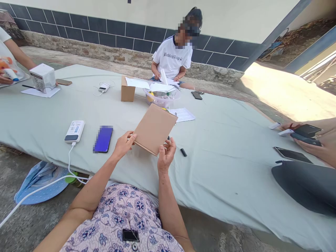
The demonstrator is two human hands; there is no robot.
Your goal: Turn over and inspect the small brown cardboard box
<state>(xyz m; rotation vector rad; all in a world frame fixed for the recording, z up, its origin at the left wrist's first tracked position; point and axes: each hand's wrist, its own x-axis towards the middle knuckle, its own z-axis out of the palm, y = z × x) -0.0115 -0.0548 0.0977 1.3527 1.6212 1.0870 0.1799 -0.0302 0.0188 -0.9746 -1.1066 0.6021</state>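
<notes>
A flat brown cardboard box point(156, 128) is held up tilted above the table in front of me. My left hand point(124, 144) grips its left edge, thumb on the upper face and fingers underneath. At its lower right corner is my right hand point(166, 154), with fingers curled around a dark marker point(168, 138), of which only a small end shows. Whether this hand also touches the box is hard to make out. A black marker cap point(183, 152) lies on the cloth just right of my right hand.
A cloth-covered table point(223, 147) holds a phone point(103, 139), a cabled power bank point(75, 131), a plastic basin point(162, 101), a small carton point(127, 91) and papers point(183, 114). A dark bag point(307, 185) lies right. People sit opposite, left and right; one handles a white box point(43, 78).
</notes>
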